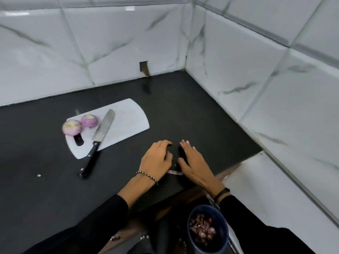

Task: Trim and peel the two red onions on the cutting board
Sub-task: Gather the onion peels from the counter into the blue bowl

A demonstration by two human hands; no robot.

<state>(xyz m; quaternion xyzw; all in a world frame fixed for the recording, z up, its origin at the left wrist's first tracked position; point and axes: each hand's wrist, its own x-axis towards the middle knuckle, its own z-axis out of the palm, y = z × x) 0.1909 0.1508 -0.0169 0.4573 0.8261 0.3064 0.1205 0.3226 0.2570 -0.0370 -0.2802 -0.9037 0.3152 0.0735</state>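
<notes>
- Two peeled red onions sit at the left end of the white cutting board (128, 121). The left onion (72, 127) is at the board's left edge, just above the handle slot. The right onion (89, 121) is just beside it, toward the far edge. Both show pale purple flesh and trimmed, yellowish tops.
- One small white scrap (38, 175) lies alone on the black counter (45, 198), toward its left side and nearer to me than the board.
- Right of the onions, the knife (103, 125) lies on the board with its blade slanting toward the far edge. Its black handle sticks off the board's near edge onto the counter.
- My left hand (156, 160) is on the counter near its front edge, well apart from the board. The fingers are bent, with the tips down on the surface, and I cannot tell whether they pinch anything. A beaded bracelet (146, 176) circles that wrist.
- Between my two hands, a pale strip of peel (175, 172) lies on the counter.
- My right hand (194, 162) is just beside the left, with fingers straight and close together, holding nothing. A dark band (222, 193) is on that wrist.
- Below the counter's front edge, under my right forearm, a dark blue bin (221, 222) holds a heap of purple onion skins (201, 230).
</notes>
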